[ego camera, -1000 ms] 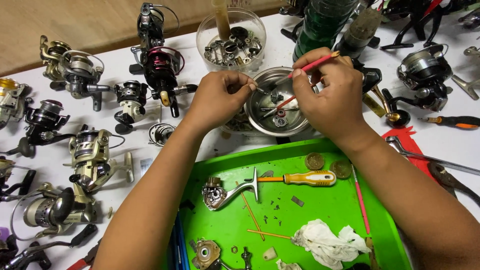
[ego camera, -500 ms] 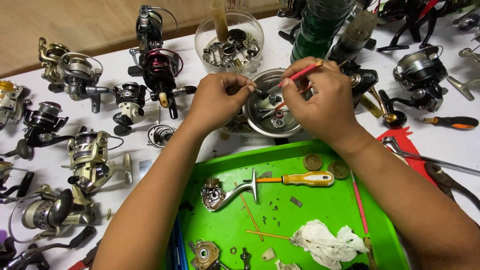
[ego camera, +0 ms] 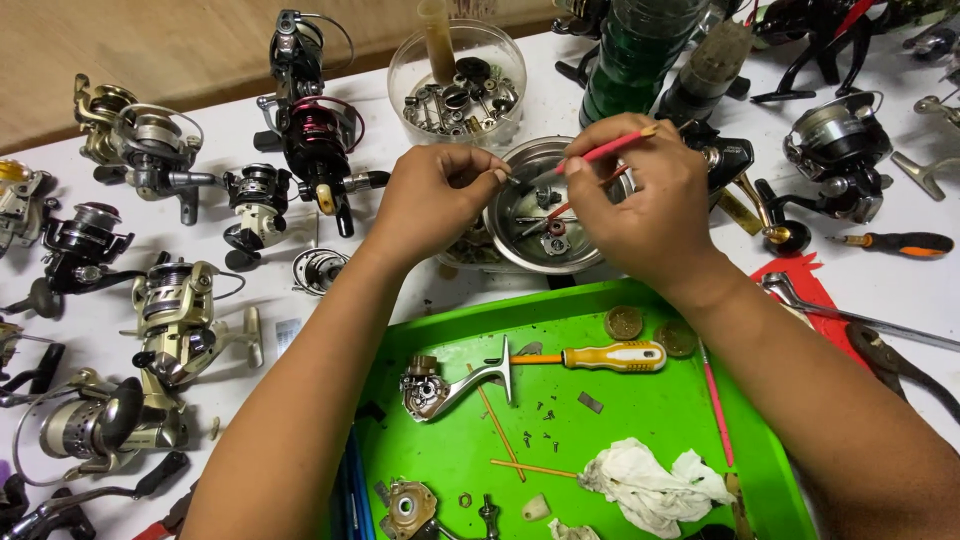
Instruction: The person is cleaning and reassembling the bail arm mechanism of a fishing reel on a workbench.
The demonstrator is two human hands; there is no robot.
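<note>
My left hand (ego camera: 432, 197) pinches a tiny metal part at its fingertips, held over the rim of a steel bowl (ego camera: 512, 236). My right hand (ego camera: 640, 205) holds a thin red brush (ego camera: 600, 152) across the same bowl, its tip pointing toward the left fingertips. Small reel parts and a second red stick lie inside the bowl. Both hands hover just beyond the far edge of a green tray (ego camera: 640, 415).
The green tray carries a reel body (ego camera: 440, 385), a yellow-handled screwdriver (ego camera: 600, 356), two brown discs, thin sticks, screws and a white rag (ego camera: 650, 482). Several fishing reels (ego camera: 175, 315) crowd the white table at left. A clear tub of parts (ego camera: 457, 80) stands behind; pliers (ego camera: 890, 350) lie right.
The hands have stayed over the bowl; the right hand has lowered the brush slightly toward the left fingertips. Nothing else has moved.
</note>
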